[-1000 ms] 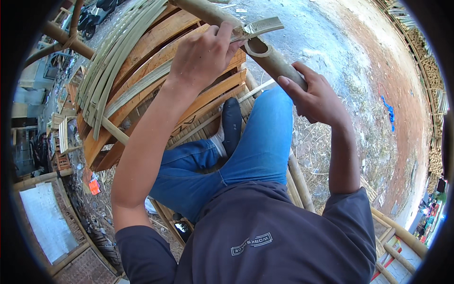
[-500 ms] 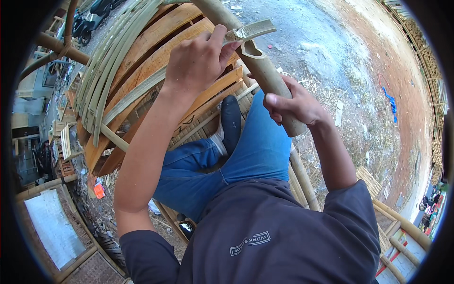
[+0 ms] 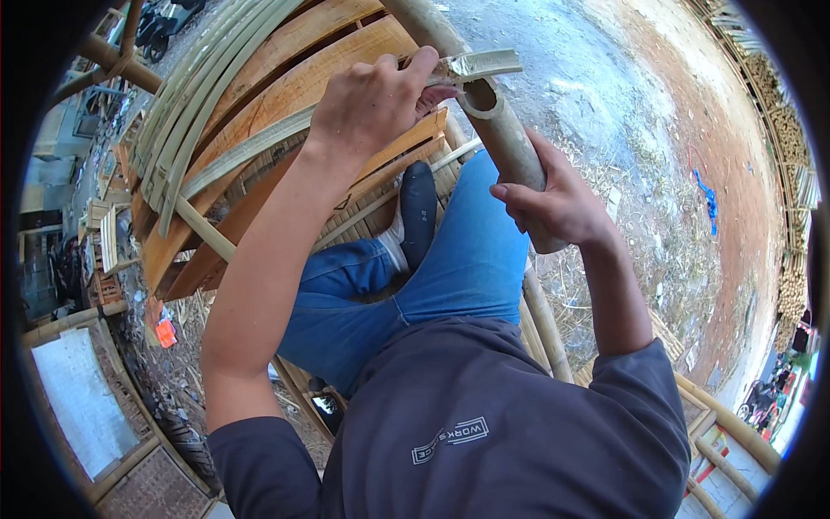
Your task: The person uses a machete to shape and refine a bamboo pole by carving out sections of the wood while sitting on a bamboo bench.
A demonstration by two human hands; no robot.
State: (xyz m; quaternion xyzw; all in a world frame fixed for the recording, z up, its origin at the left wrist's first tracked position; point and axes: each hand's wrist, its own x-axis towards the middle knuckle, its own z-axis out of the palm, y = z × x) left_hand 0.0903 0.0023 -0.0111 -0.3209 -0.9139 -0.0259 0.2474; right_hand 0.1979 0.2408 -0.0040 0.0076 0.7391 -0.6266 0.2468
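My left hand (image 3: 372, 104) is closed around a pale split bamboo strip (image 3: 488, 64), whose channelled end sticks out to the right past my thumb and fingers. Just below that end is the open, hollow mouth of a bamboo tube (image 3: 503, 130). It slants down toward me, and its rim looks uneven. My right hand (image 3: 558, 195) wraps round the tube's lower part, thumb across the near side. Whether strip and tube touch I cannot tell. My left fingers partly hide the strip's other portion.
Curved wooden boards (image 3: 285, 65) and a bundle of thin bamboo strips (image 3: 194, 104) lie at the left. A thick bamboo pole (image 3: 428, 22) runs behind my left hand. My jeans-covered legs (image 3: 458, 268) rest below on a slatted bamboo seat. A blue scrap (image 3: 707, 203) lies on the ground.
Both hands have shifted slightly right in view with the strip and the tube. The tube has turned a little, so its mouth shows rounder. Both grips hold.
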